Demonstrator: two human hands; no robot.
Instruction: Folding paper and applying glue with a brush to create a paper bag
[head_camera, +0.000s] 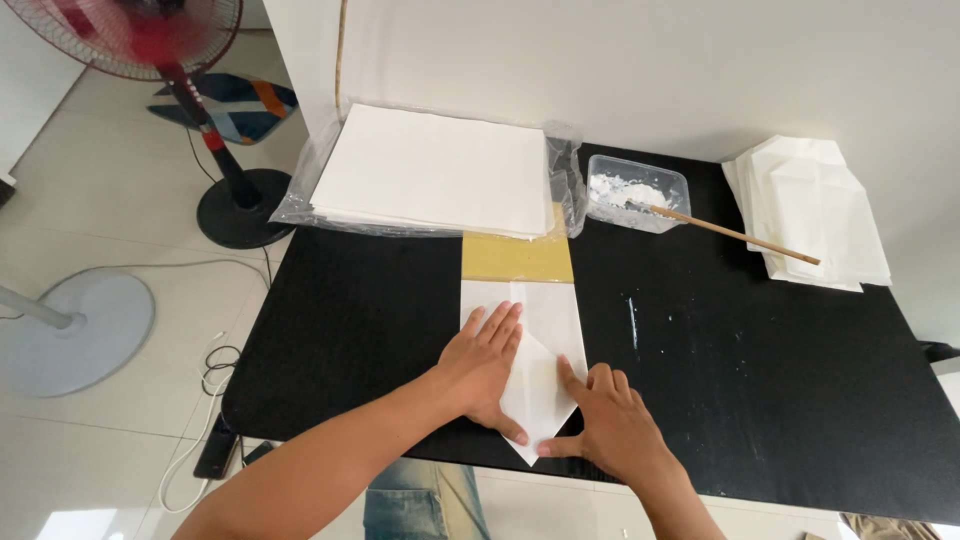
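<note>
Folding station on black table (760, 380); landmark for all positions: the white paper sheet being folded (545, 345), which lies at the table's near edge, its near end brought to a point that just overhangs the edge. Left of the sheet: bare table, floor fans beyond. Left hand (485, 365) lies flat on the sheet's left flap, fingers spread, palm pressing down, nothing pinched. Right hand (610, 425) rests at the sheet's lower right, fingers loosely together, index finger laid along the diagonal crease, thumb near the tip. Behind the sheet: tan card (518, 258), then bagged stack of white paper (430, 170). Right of the sheet and further back: clear tub of white paste (635, 192) with wooden stick (735, 236); far right, pile of folded pieces (810, 210). Judgement: keep the left palm anchoring; run the right fingertip along the crease from tip outward; check both flaps meet on the centre line.
</note>
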